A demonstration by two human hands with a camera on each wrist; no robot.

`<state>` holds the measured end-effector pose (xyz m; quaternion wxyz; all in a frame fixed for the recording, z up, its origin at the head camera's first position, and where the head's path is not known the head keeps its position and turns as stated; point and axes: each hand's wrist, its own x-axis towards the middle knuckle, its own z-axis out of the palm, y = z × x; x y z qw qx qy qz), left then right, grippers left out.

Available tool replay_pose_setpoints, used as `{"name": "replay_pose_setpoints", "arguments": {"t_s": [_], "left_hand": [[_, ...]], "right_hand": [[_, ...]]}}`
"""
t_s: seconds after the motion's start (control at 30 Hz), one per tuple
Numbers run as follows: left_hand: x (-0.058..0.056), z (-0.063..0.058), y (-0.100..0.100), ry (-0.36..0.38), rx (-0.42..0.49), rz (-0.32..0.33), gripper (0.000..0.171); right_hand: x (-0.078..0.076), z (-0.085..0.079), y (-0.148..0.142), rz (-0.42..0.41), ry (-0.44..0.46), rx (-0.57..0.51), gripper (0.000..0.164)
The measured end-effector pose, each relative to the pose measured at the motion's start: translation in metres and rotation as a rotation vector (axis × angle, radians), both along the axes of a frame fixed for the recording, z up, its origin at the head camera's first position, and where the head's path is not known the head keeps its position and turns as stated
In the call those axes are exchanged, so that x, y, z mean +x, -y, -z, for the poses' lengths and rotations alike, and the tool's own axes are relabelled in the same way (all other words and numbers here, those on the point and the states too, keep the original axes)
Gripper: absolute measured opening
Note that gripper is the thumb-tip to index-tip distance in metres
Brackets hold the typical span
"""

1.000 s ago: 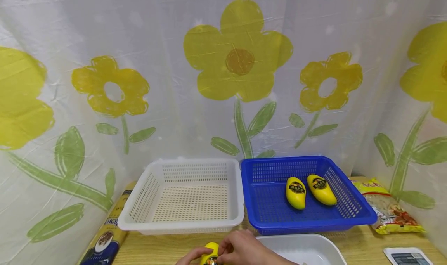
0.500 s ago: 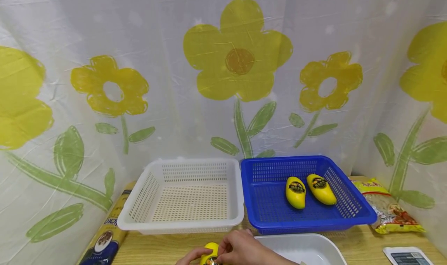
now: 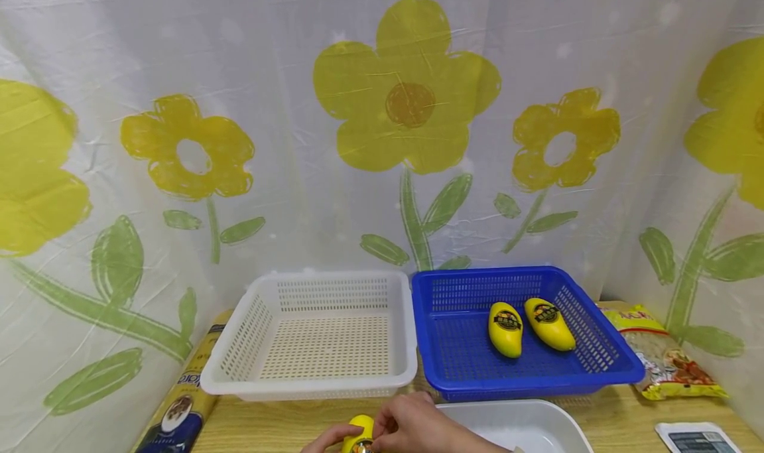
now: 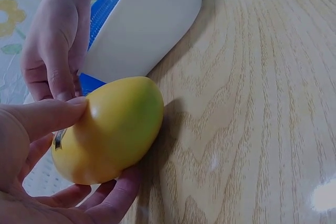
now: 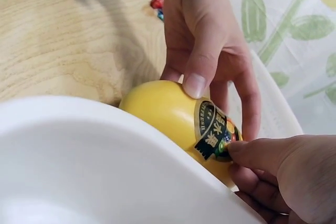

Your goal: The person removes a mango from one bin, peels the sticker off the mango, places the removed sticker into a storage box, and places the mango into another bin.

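Note:
My left hand [image 3: 331, 438] holds a yellow mango [image 4: 118, 124] low over the wooden table, thumb on top and fingers beneath. The mango's rounded end shows a greenish tint in the left wrist view. A dark printed sticker [image 5: 212, 129] with a fruit picture sits on its side. My right hand [image 5: 299, 174] pinches the sticker's end, its thumb on the printed face and its other fingers curled underneath. Just below the mango in the right wrist view is the rim of a white tray [image 5: 94, 129]. Two more stickered mangoes, one left [image 3: 505, 333] and one right [image 3: 549, 327], lie in the blue basket [image 3: 531, 379].
Left of the blue basket stands a white slotted basket [image 3: 310, 385]. A gold and blue packet [image 3: 179, 413] lies at the far left. On the right are a yellow-ended food bag [image 3: 668, 367] and a flat white-edged pack [image 3: 695, 438]. A flower-print curtain [image 3: 298, 207] hangs behind.
Both hands stay on the mango in nearly the same place, with only a slight shift of the fingers. The baskets and other things have not moved.

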<state>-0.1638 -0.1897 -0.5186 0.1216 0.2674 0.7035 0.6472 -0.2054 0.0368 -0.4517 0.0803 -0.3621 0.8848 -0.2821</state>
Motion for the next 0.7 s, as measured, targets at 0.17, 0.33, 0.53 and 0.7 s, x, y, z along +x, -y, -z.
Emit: {"name": "replay_pose_setpoints", "arguments": {"t_s": [0.17, 0.33, 0.53, 0.7], "left_hand": [[-0.0014, 0.0019, 0.002, 0.0, 0.035, 0.042, 0.034], [-0.0009, 0.0004, 0.0016, 0.039, 0.003, 0.022, 0.037], [0.0008, -0.0024, -0.0013, 0.065, -0.04, -0.026, 0.041], [0.0041, -0.0024, -0.0043, 0.099, -0.008, -0.05, 0.042]], "right_hand": [[0.0002, -0.001, 0.0006, -0.018, -0.03, 0.017, 0.007], [-0.0001, -0.0015, 0.0007, -0.059, -0.025, 0.026, 0.008], [-0.0002, -0.0006, -0.0013, -0.08, -0.019, 0.009, 0.008], [0.0003, 0.0015, -0.0018, -0.065, -0.013, -0.003, 0.011]]}}
